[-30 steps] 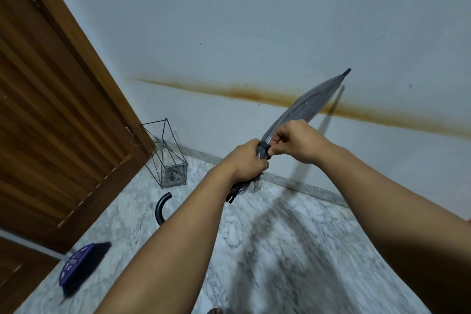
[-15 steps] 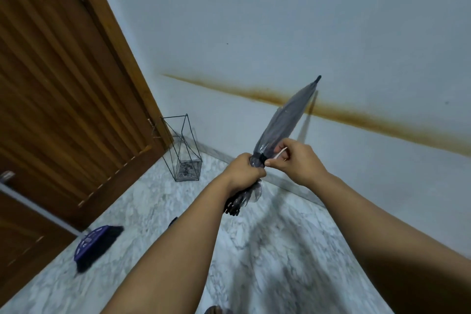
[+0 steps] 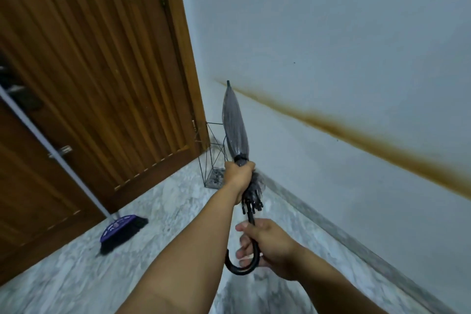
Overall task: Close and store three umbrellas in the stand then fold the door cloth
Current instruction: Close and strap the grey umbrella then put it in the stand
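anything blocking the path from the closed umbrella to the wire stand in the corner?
Nothing visible. The umbrella, held in the left hand and right hand, points tip-up toward the wire stand. The stand's top looks open; the broom lies well off to the left.

No writing, label or number can be read anywhere here; the pale markings on the purple broom head [image 3: 118, 227] by the door are too blurred.

Count: one closed umbrella [image 3: 235, 125]; one wire stand [image 3: 212, 153]; one broom [image 3: 122, 229]; one wooden door [image 3: 96, 64]; two hands, left hand [image 3: 239, 176] and right hand [image 3: 267, 245].
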